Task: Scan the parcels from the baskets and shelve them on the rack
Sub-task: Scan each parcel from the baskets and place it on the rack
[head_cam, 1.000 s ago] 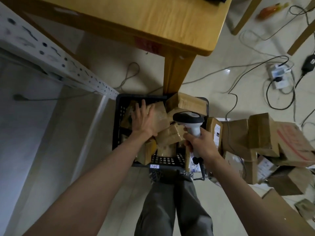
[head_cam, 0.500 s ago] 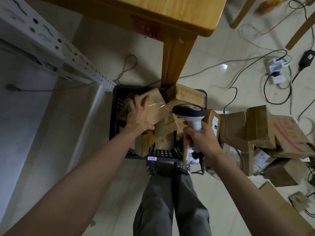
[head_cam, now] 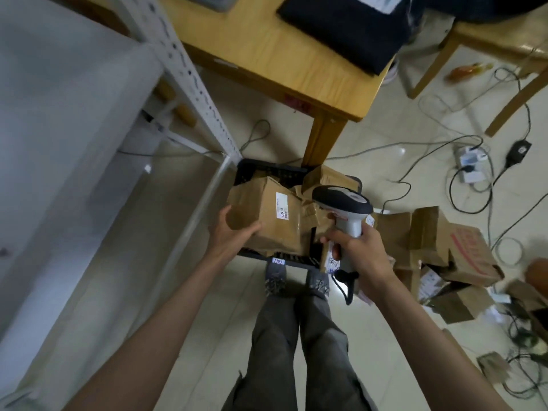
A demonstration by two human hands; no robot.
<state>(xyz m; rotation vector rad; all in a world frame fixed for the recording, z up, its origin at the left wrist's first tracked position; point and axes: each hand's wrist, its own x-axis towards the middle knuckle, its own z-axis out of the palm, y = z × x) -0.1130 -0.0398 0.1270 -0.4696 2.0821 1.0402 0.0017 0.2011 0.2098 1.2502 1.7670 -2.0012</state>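
The left hand [head_cam: 231,229] is cupped around the near end of a brown cardboard parcel [head_cam: 267,215], thumb on top and fingers tucked underneath, holding it just above the black basket [head_cam: 267,170]. The parcel's white label [head_cam: 283,206] faces up, with "69 4" readable on it. The right hand [head_cam: 360,253] is wrapped tight around the grip of a grey-and-black barcode scanner [head_cam: 344,207], whose head sits right next to the parcel's label end, pretty much touching distance. Its cord [head_cam: 344,287] dangles below the wrist.

The basket sits on the tiled floor right in front of the person's shoes [head_cam: 275,277], with more brown boxes piled inside it under and behind the held one. Just left of the basket is the white metal rack [head_cam: 189,75], its perforated post running up to the top of the view. A wooden table [head_cam: 267,51] stands behind the basket, one leg coming down right at the basket's far edge. Off to the right, a messy heap of cardboard boxes [head_cam: 444,244] lies on the floor, with cables and a power strip [head_cam: 471,161] beyond it.
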